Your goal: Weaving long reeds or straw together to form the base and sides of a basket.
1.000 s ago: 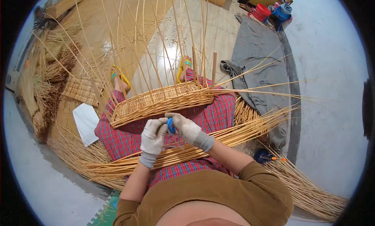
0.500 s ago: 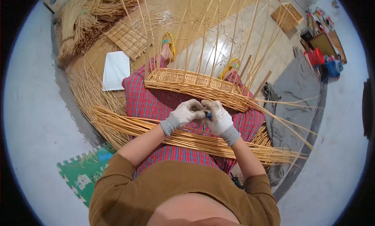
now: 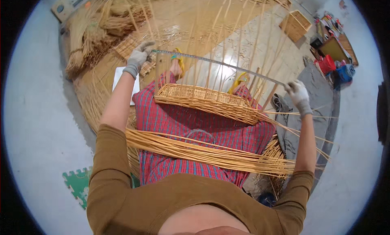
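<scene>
My gloved left hand (image 3: 140, 56) and gloved right hand (image 3: 296, 93) grip a thin measuring tape (image 3: 219, 63), stretched taut between them across the upright stakes of a half-woven wicker basket (image 3: 207, 98). The basket lies across my knees on red checked cloth (image 3: 191, 119). A loop of something grey (image 3: 199, 133), perhaps more tape, lies on my lap. Nearer my body a long bundle of rods (image 3: 211, 156) crosses my lap. My left hand is at the basket's upper left, my right hand beyond its right end.
Straw bundles (image 3: 105, 22) and a woven mat (image 3: 126, 46) lie at upper left, beside a white sheet (image 3: 122, 76). A grey cloth (image 3: 321, 105), red bucket (image 3: 327, 64), blue items (image 3: 345, 72) and wooden box (image 3: 294, 26) are at right. A green foam mat (image 3: 77, 186) is lower left.
My hands have moved from close together, round a small blue object, to far apart and upward, with the tape now stretched between them over the basket. The view has shifted.
</scene>
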A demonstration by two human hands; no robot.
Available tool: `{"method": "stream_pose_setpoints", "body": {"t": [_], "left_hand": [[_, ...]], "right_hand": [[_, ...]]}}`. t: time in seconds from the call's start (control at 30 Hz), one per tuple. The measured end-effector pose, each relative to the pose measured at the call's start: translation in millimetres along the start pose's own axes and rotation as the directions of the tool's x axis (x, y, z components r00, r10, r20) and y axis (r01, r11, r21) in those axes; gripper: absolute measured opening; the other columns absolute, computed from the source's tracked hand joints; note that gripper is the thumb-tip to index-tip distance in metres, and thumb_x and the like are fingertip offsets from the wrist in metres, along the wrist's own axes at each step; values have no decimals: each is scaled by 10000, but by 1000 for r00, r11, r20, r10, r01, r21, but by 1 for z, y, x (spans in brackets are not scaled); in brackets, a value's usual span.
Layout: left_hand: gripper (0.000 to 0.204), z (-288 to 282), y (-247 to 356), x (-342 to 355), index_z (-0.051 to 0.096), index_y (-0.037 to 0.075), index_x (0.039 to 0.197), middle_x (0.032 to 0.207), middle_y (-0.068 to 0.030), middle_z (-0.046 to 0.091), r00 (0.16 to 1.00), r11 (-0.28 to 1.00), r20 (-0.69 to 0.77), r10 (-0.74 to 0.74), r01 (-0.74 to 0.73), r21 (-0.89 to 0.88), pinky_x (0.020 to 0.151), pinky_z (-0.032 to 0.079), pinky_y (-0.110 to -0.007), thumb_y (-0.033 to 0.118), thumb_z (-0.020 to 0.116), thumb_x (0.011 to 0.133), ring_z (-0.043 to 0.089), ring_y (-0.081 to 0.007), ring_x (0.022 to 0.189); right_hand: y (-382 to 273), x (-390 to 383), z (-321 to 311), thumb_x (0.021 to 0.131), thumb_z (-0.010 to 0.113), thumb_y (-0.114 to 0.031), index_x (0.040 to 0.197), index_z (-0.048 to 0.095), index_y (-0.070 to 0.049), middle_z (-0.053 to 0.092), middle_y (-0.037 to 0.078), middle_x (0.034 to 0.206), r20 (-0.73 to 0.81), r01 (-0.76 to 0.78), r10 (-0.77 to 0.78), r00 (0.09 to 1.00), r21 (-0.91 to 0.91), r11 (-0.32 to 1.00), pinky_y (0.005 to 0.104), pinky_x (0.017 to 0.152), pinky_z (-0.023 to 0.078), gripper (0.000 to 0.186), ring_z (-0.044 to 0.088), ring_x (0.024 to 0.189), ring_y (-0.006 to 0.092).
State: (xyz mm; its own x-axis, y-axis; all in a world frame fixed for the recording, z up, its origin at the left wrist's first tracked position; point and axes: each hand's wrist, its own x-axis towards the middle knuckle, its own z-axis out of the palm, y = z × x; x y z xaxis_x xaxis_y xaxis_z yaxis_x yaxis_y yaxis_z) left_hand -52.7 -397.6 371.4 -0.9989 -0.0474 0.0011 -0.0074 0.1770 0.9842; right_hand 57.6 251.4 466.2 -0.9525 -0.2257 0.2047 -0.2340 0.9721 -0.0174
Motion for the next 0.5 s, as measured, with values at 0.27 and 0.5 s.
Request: {"method": "stream_pose_setpoints", "body": {"t": [0.27, 0.5], "left_hand": [[301, -22, -43, 33, 701, 93, 1204, 1093, -24, 706, 1000, 988, -9, 0, 2, 155, 722, 564, -296, 267, 663, 961, 657, -148, 935], [242, -21, -57, 56, 720, 52, 1155, 1018, -34, 724, 999, 999, -2, -35, 35, -6, 736, 576, -279, 158, 688, 940, 673, -131, 842]], "right_hand": [[6, 29, 33, 947, 591, -336, 1119, 710, -143, 704, 163, 1076, 180, -240, 198, 964, 252, 938, 410, 869, 523, 284, 668, 1001, 326], [10, 19, 37, 912, 638, -204, 1206, 705, -242, 727, 94, 1054, 331, -390, 274, 903, 364, 846, 357, 862, 536, 304, 690, 958, 259]]}}
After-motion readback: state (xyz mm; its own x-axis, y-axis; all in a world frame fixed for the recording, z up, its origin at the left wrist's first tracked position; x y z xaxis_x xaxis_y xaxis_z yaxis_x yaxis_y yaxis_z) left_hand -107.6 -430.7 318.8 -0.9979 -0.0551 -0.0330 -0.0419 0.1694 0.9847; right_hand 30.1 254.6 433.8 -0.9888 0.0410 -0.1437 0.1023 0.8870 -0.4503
